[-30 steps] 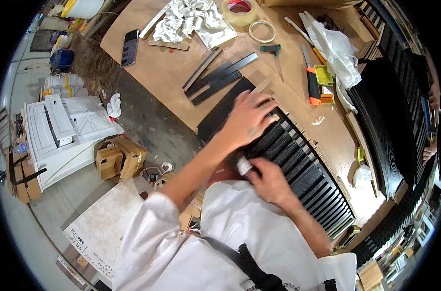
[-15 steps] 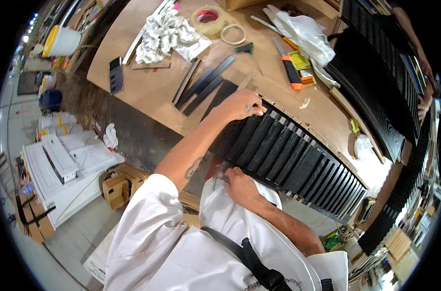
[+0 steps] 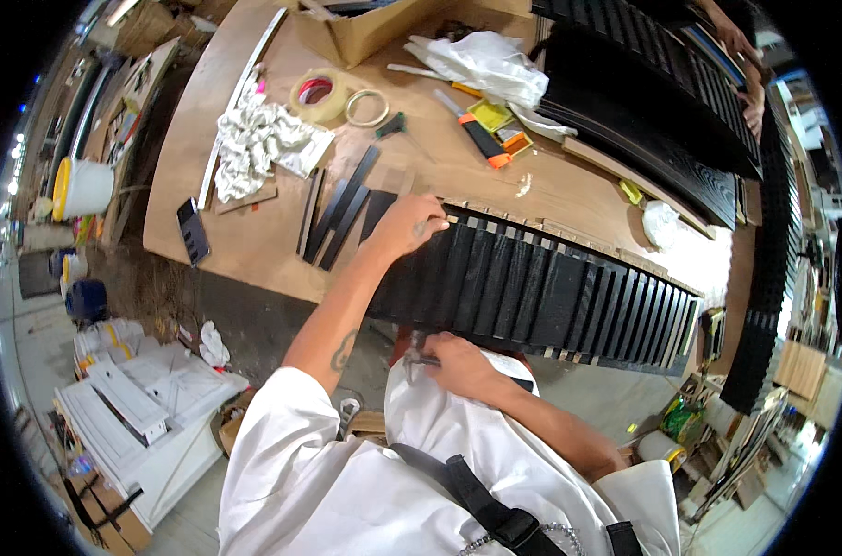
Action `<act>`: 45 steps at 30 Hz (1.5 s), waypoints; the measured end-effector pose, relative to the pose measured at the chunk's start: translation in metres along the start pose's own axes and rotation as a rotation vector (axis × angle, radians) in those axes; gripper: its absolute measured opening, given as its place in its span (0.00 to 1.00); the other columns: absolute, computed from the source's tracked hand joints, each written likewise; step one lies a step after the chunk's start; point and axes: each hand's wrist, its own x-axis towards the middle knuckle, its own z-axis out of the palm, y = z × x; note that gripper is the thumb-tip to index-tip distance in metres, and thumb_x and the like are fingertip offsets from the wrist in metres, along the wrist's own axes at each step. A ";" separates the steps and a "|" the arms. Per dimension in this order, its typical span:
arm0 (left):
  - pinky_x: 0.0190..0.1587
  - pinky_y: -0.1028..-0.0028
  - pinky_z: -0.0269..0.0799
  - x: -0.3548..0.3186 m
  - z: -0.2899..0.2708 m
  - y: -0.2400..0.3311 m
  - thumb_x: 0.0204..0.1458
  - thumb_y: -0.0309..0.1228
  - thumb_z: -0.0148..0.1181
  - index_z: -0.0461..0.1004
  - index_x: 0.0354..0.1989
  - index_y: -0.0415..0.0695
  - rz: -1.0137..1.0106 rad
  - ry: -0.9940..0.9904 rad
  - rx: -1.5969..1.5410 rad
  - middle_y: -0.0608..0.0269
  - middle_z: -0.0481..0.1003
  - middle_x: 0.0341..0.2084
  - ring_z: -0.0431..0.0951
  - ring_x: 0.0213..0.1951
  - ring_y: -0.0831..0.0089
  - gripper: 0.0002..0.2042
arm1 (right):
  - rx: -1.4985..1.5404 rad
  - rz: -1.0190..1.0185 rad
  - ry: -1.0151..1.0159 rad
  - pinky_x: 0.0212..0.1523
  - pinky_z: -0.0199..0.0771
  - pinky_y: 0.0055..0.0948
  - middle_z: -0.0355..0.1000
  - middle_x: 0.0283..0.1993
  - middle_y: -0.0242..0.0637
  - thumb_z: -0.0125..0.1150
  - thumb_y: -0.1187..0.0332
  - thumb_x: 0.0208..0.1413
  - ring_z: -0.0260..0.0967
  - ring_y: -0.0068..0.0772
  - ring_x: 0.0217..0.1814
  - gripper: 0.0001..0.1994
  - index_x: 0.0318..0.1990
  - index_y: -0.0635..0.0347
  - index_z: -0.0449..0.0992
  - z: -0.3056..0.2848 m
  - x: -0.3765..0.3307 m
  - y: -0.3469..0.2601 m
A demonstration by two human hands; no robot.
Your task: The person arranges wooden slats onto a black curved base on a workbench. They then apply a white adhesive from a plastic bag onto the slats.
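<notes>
A long black slatted panel [image 3: 569, 295] lies across the near edge of the workbench, with small light wooden spacers showing between its slats along both long edges. At its far left corner, my left hand [image 3: 410, 225] pinches a small light wooden block [image 3: 452, 220] against the rim. My right hand [image 3: 460, 363] is lower, over my lap by the panel's near edge. It is closed round what looks like a hammer [image 3: 414, 358], whose metal head sticks out on the left; the grip is mostly hidden. Loose dark strips [image 3: 345, 208] lie beside my left hand.
The brown workbench [image 3: 254, 236] carries a phone [image 3: 193, 232], a crumpled white cloth [image 3: 259, 144], tape rolls [image 3: 317, 95], an orange-black utility knife [image 3: 484, 139] and a white plastic bag [image 3: 481, 69]. Another person's hands [image 3: 751, 107] rest at larger black panels [image 3: 648, 116] on the far right.
The whole view has turned and shifted, so the bench and panel sit differently in the picture. My left hand stays at the panel's far edge. More of the metal head by my right hand shows.
</notes>
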 end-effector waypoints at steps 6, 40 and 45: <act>0.66 0.56 0.55 -0.011 0.060 0.036 0.57 0.40 0.58 0.73 0.52 0.39 0.159 0.257 0.314 0.53 0.73 0.48 0.68 0.56 0.56 0.20 | 0.216 0.143 0.402 0.46 0.74 0.39 0.75 0.40 0.52 0.70 0.68 0.44 0.74 0.54 0.44 0.17 0.41 0.67 0.76 -0.047 -0.051 0.048; 0.63 0.58 0.61 -0.094 0.085 0.036 0.60 0.47 0.56 0.57 0.67 0.35 -0.983 0.738 0.024 0.42 0.61 0.64 0.63 0.63 0.48 0.34 | -0.061 0.717 1.211 0.51 0.66 0.48 0.68 0.47 0.55 0.61 0.67 0.56 0.62 0.58 0.53 0.17 0.49 0.69 0.72 -0.172 -0.264 0.339; 0.65 0.57 0.58 -0.073 0.075 0.045 0.59 0.48 0.58 0.62 0.65 0.34 -1.125 0.875 -0.268 0.46 0.61 0.65 0.62 0.65 0.52 0.33 | -0.053 0.803 1.166 0.53 0.65 0.51 0.66 0.50 0.58 0.61 0.63 0.57 0.61 0.60 0.55 0.19 0.49 0.72 0.72 -0.174 -0.251 0.341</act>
